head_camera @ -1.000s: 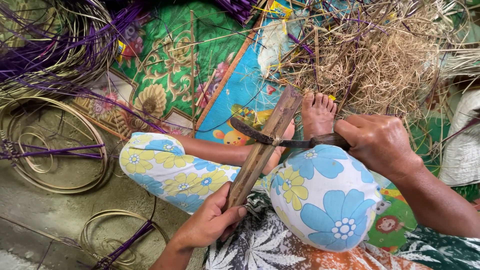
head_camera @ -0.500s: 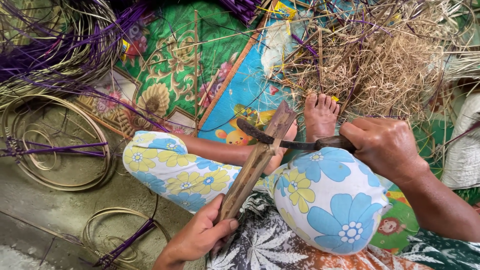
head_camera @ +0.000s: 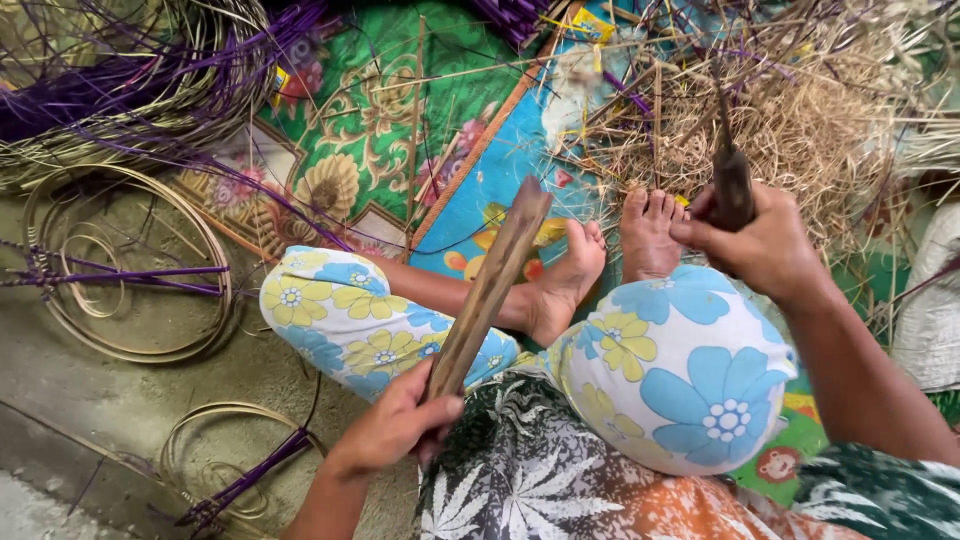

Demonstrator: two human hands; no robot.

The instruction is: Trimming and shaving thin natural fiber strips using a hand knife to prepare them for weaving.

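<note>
Seen from the head camera, the left hand [head_camera: 395, 428] has its fingers clenched round the lower end of a brown bamboo slat [head_camera: 485, 293], which slants up from the lap to a tip above the bare feet [head_camera: 608, 262], two of them, side by side on the mat. The right hand [head_camera: 755, 245] grasps the handle of a knife [head_camera: 732, 185], lifted upright and well apart from the slat; its blade is blurred against the straw pile [head_camera: 800, 110]. A yellow packet [head_camera: 588, 24] lies at the top edge of the patterned mat [head_camera: 370, 120]; its shape is partly hidden by fibres. Two coiled hoops [head_camera: 125, 265] lie on the concrete floor at left, both crossed by purple strips [head_camera: 120, 275]. Beyond them sits a heap of purple and tan coils [head_camera: 110, 90].
</note>
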